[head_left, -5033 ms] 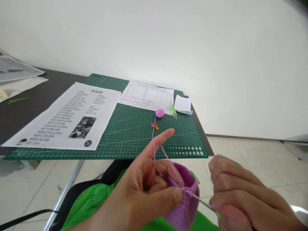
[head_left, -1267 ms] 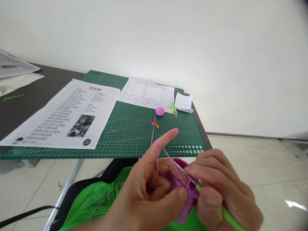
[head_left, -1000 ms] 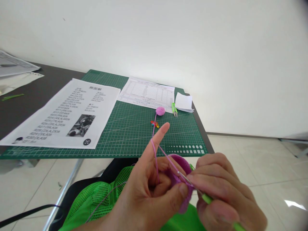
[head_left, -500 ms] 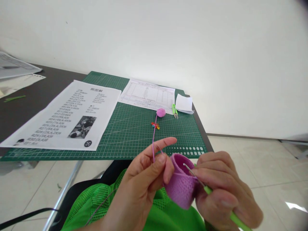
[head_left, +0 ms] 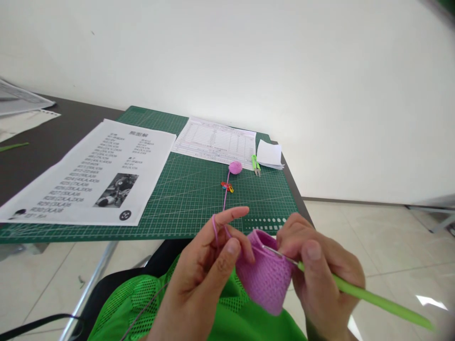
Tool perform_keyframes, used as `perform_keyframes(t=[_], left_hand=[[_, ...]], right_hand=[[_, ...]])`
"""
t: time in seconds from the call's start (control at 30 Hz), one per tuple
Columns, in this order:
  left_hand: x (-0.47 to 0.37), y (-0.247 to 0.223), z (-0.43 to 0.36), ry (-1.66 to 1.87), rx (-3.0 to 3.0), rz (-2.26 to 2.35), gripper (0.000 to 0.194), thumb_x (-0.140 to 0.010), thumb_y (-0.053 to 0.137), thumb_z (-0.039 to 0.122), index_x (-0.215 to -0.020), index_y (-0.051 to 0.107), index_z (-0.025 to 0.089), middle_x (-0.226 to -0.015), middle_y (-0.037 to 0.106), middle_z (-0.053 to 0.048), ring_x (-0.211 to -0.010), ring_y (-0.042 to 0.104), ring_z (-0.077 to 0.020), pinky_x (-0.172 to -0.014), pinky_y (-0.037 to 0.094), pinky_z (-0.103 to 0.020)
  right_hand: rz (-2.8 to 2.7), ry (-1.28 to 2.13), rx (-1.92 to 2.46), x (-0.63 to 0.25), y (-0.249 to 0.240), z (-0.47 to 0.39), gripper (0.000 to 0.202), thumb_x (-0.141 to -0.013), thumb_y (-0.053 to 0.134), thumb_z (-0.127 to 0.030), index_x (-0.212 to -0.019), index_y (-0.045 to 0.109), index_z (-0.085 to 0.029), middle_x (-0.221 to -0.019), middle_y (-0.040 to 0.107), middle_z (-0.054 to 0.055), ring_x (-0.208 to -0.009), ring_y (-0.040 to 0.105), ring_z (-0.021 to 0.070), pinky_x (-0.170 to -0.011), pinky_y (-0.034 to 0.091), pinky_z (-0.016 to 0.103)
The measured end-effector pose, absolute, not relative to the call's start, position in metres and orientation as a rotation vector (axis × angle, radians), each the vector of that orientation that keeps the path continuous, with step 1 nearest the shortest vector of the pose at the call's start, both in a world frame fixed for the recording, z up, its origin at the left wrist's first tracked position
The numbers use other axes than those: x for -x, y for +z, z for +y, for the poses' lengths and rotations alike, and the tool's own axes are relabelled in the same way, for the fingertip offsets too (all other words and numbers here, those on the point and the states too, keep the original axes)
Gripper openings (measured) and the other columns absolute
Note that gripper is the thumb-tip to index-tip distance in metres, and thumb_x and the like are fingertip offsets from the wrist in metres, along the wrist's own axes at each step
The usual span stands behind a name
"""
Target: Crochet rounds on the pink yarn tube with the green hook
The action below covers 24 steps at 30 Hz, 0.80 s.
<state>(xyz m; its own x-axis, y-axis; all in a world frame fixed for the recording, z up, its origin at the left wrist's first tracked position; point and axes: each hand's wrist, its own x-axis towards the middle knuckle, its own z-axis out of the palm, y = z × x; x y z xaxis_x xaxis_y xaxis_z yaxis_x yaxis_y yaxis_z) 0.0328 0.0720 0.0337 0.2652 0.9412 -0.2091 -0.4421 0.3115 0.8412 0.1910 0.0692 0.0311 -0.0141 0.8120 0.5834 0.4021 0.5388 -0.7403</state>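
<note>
Gripping a slim metal crochet hook with a light-green handle (head_left: 373,297) in the right hand (head_left: 323,274), tip at the rim of a cup-shaped pink-purple crocheted piece (head_left: 265,279).
Held below the near edge of the dark tabletop (head_left: 81,109), with right fingers closed on hook and rim; left hand (head_left: 199,274) beside the piece, index finger extended and looped with thin pink yarn (head_left: 224,201), thumb and middle finger narrowly spaced, impossible to tell whether pinching. Beyond, on the green gridded cutting mat (head_left: 192,189), a small pink yarn ball (head_left: 235,167) near green-handled snips (head_left: 256,165).
</note>
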Motion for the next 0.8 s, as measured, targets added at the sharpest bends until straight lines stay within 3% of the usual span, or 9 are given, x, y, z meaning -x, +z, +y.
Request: perform_keyframes(t=[0.13, 0.37, 0.57, 0.8], left_hand=[[-0.036, 0.036, 0.072, 1.046, -0.839, 0.846, 0.047, -0.087, 0.070, 0.032, -0.128, 0.058, 0.052, -0.117, 0.065, 0.005, -0.057, 0.036, -0.0050, -0.056, 0.037, -0.017], [-0.038, 0.039, 0.074, 0.989, -0.808, 0.772, 0.082, -0.082, 0.076, 0.018, -0.138, 0.035, 0.063, -0.087, 0.071, 0.006, -0.050, 0.025, -0.0035, -0.046, 0.022, -0.013], [-0.033, 0.041, 0.076, 0.891, -0.648, 0.616, 0.081, -0.082, 0.074, 0.013, -0.136, 0.040, 0.062, -0.081, 0.066, 0.006, -0.051, 0.028, -0.0014, -0.050, 0.024, -0.012], [-0.025, 0.031, 0.082, 0.802, -0.619, 0.469, 0.080, -0.084, 0.073, 0.015, -0.140, 0.036, 0.059, -0.084, 0.065, 0.005, -0.049, 0.022, -0.0019, -0.047, 0.017, -0.017]], right_hand=[[-1.507, 0.667, 1.035, -0.187, 0.027, 0.065, 0.029, -0.096, 0.046, -0.017, -0.068, 0.053, -0.017, -0.059, 0.047, -0.002, -0.060, 0.046, 0.0111, -0.057, 0.036, 0.031], [-1.595, 0.518, 1.107, -0.186, 0.033, 0.064, 0.028, -0.092, 0.048, -0.011, -0.065, 0.053, -0.016, -0.055, 0.042, -0.002, -0.058, 0.041, 0.0107, -0.051, 0.031, 0.028], [-1.715, 0.433, 1.078, -0.186, 0.040, 0.065, 0.024, -0.088, 0.049, -0.008, -0.066, 0.051, -0.016, -0.056, 0.043, -0.003, -0.056, 0.040, 0.0094, -0.051, 0.032, 0.028], [-1.799, 0.467, 1.091, -0.189, 0.054, 0.065, 0.021, -0.086, 0.052, -0.011, -0.066, 0.054, -0.016, -0.054, 0.048, -0.002, -0.056, 0.043, 0.0102, -0.051, 0.034, 0.027]])
